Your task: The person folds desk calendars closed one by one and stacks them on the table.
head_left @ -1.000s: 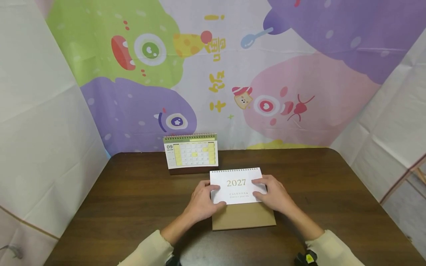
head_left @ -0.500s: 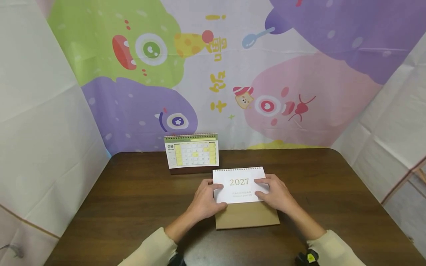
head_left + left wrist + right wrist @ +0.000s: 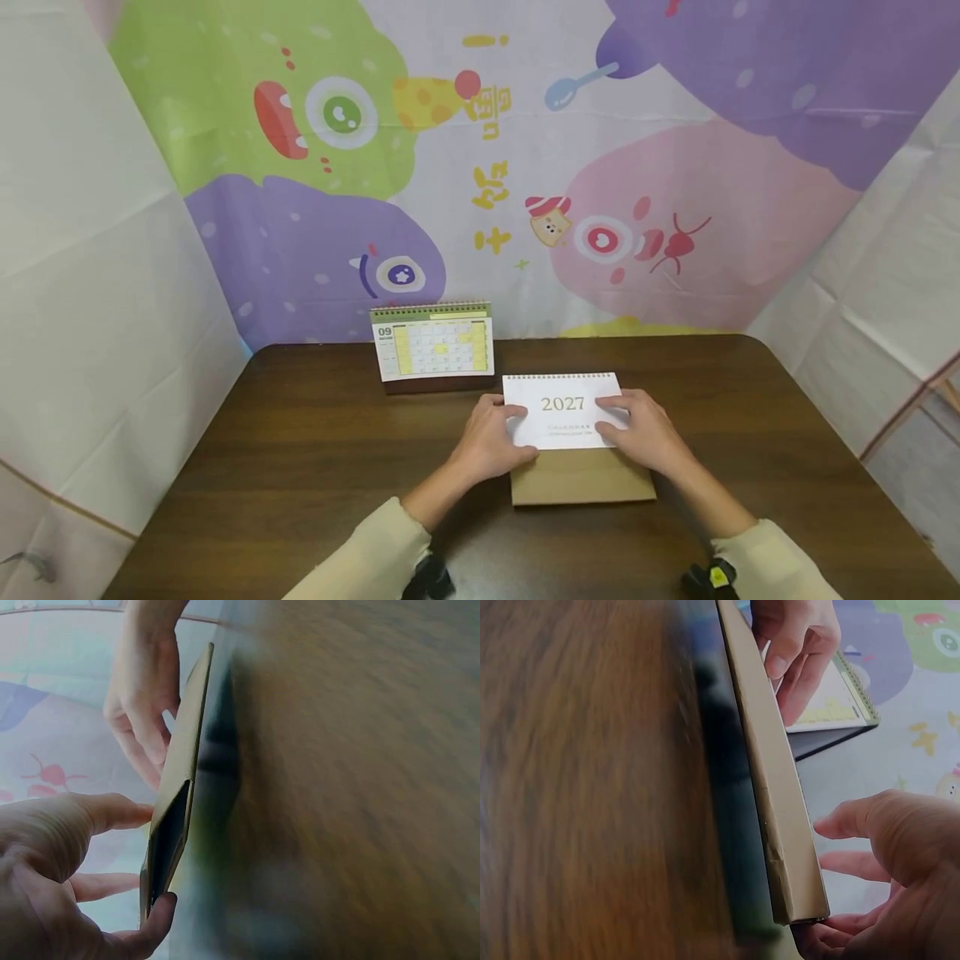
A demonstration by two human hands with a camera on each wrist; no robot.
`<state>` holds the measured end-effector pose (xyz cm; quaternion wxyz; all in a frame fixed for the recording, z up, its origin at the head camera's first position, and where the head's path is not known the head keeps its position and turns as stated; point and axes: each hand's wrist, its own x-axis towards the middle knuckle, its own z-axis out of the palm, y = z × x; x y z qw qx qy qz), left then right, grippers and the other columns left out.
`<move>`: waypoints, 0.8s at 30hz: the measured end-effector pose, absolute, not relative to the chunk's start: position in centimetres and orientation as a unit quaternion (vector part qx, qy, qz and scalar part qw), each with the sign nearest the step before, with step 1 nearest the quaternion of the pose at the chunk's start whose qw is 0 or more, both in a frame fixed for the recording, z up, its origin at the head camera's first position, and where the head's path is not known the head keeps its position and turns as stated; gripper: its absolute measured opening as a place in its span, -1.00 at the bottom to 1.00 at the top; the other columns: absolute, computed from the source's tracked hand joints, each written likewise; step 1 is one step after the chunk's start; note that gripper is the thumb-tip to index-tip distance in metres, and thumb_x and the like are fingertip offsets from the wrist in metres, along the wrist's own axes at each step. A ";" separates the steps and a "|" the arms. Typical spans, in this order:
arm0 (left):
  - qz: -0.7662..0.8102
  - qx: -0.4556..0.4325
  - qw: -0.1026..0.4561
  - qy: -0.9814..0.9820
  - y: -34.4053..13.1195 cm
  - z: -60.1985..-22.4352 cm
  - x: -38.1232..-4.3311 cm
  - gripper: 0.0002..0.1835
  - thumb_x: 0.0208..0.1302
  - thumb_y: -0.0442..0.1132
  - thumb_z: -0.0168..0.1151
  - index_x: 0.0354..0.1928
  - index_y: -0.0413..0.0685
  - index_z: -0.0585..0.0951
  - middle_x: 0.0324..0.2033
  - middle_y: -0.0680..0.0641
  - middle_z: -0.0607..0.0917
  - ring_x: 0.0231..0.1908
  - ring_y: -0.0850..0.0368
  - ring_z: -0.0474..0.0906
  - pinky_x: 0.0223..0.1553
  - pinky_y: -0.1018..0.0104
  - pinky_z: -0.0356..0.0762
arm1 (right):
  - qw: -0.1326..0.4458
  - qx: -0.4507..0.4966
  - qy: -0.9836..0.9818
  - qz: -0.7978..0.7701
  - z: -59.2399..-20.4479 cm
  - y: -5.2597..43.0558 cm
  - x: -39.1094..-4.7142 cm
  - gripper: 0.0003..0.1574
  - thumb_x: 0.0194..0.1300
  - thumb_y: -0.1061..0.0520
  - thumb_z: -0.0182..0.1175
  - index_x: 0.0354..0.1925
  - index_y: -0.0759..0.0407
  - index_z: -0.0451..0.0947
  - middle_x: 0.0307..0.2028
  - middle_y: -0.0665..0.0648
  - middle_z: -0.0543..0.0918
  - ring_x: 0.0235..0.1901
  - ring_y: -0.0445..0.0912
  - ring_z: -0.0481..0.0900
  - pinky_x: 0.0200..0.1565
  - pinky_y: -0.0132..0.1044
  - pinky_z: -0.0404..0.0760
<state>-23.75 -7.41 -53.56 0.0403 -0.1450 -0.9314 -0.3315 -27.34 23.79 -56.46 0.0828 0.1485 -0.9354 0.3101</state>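
A desk calendar with a white 2027 cover, a spiral top edge and a tan cardboard base is between both hands. My left hand grips its left side, thumb near the cover's lower edge and fingers reaching over and behind. At the other side my right hand grips the right edge, with thumb and a finger on the cover. In the left wrist view the folded tan base shows its hollow end beside the left hand. The right wrist view has the right hand's fingertips at the calendar's edge.
A second desk calendar, green-topped with a 09 page and dark base, stands behind to the left. The dark wooden table reaches a cartoon-printed cloth at the back. White cloth walls rise at both sides.
Both hands have moved the 2027 calendar to the right and slightly away from me, keeping their grip. The green-topped calendar has stayed in place.
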 end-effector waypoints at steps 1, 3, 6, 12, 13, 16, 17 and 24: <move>-0.329 -0.145 0.039 -0.932 -7.1 -53.5 -23.9 -0.30 0.02 0.03 0.76 0.23 -0.08 0.84 0.33 -0.33 0.76 0.51 -0.23 0.54 0.51 -0.17 0.60 | 0.088 0.147 -0.936 0.306 -56.7 24.1 -27.6 -0.49 0.31 -0.05 0.61 0.21 0.00 0.88 0.33 0.42 0.75 0.42 0.40 0.64 0.35 0.44 0.61; -0.332 -0.141 0.035 -0.932 -6.6 -53.4 -24.0 -0.30 0.07 0.08 0.73 0.24 -0.08 0.83 0.34 -0.31 0.75 0.51 -0.21 0.54 0.50 -0.17 0.60 | 0.096 0.146 -0.935 0.308 -56.6 24.6 -27.8 -0.49 0.29 -0.05 0.63 0.19 -0.01 0.88 0.30 0.40 0.77 0.40 0.38 0.65 0.34 0.42 0.62; -0.341 -0.134 0.029 -0.930 -5.7 -53.2 -24.1 -0.31 0.15 0.14 0.67 0.25 -0.11 0.83 0.36 -0.32 0.73 0.50 -0.21 0.55 0.49 -0.16 0.60 | 0.105 0.149 -0.932 0.314 -56.0 25.1 -27.6 -0.49 0.28 -0.08 0.64 0.16 0.00 0.89 0.26 0.38 0.79 0.37 0.38 0.67 0.31 0.39 0.63; -0.351 -0.124 0.025 -0.928 -3.9 -52.8 -24.4 -0.35 0.25 0.15 0.61 0.25 -0.12 0.83 0.38 -0.34 0.69 0.47 -0.21 0.59 0.48 -0.12 0.62 | 0.119 0.135 -0.932 0.314 -54.3 25.8 -27.0 -0.53 0.28 -0.08 0.63 0.11 0.02 0.90 0.21 0.37 0.83 0.30 0.35 0.70 0.29 0.22 0.65; -0.352 -0.123 0.024 -0.928 -3.6 -52.8 -24.5 -0.35 0.25 0.16 0.60 0.25 -0.12 0.83 0.39 -0.33 0.69 0.46 -0.20 0.59 0.47 -0.12 0.62 | 0.120 0.127 -0.935 0.310 -54.1 25.9 -26.9 -0.54 0.28 -0.08 0.62 0.10 0.02 0.90 0.20 0.37 0.83 0.28 0.34 0.70 0.26 0.18 0.65; -0.355 -0.120 0.023 -0.927 -2.6 -52.8 -24.9 -0.35 0.26 0.16 0.59 0.25 -0.12 0.83 0.38 -0.31 0.70 0.46 -0.18 0.60 0.47 -0.10 0.63 | 0.087 0.120 -0.936 0.320 -52.2 26.0 -26.1 -0.50 0.34 -0.08 0.56 0.15 0.12 0.87 0.25 0.47 0.78 0.34 0.45 0.64 0.32 0.34 0.63; -0.357 -0.119 0.022 -0.926 -2.3 -52.9 -25.1 -0.35 0.26 0.16 0.58 0.25 -0.13 0.83 0.36 -0.31 0.71 0.46 -0.18 0.60 0.48 -0.09 0.62 | 0.080 0.113 -0.937 0.320 -51.6 26.0 -25.8 -0.49 0.36 -0.10 0.54 0.16 0.13 0.87 0.27 0.47 0.77 0.35 0.46 0.63 0.33 0.37 0.62; -0.361 -0.118 0.018 -0.925 0.0 -53.0 -25.8 -0.33 0.25 0.17 0.57 0.24 -0.18 0.83 0.28 -0.28 0.77 0.44 -0.17 0.59 0.49 -0.08 0.60 | 0.070 0.088 -0.947 0.301 -52.0 27.8 -26.5 -0.50 0.42 -0.15 0.49 0.17 0.10 0.86 0.29 0.43 0.78 0.38 0.46 0.63 0.33 0.38 0.59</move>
